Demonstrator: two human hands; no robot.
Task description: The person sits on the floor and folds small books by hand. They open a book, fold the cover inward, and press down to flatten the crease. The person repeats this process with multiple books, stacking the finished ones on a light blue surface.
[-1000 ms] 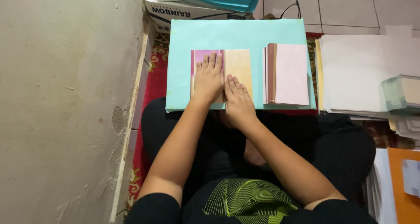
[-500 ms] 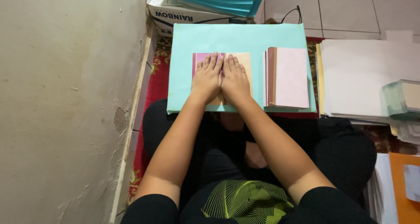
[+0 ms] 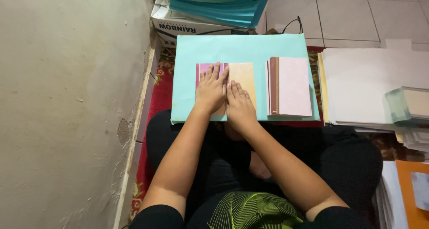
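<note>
A folded sheet (image 3: 243,79), pink at its left edge and tan over the rest, is laid flat on a light blue board (image 3: 241,48) that is propped across the lap of a seated person. The sheet's long axis is set running away from the body, toward the wall end of the board.

Both hands are pressed flat on the sheet, side by side and touching. The left hand (image 3: 211,89) is placed over the pink strip and the fold line, fingers stretched forward; the right hand (image 3: 240,106) is laid just beside it on the tan part, slightly nearer the body. Neither grip is closed on anything: the palms are open and spread, nothing is pinched or lifted.

The uncovered part of the sheet is found ahead of and to the right of the fingertips, so the right hand is the nearer one to it.

A finished stack (image 3: 290,87) of pink sheets with a brown spine is seen just to the right on the same board, apart from the hands. White paper (image 3: 371,81) is piled further right.
</note>
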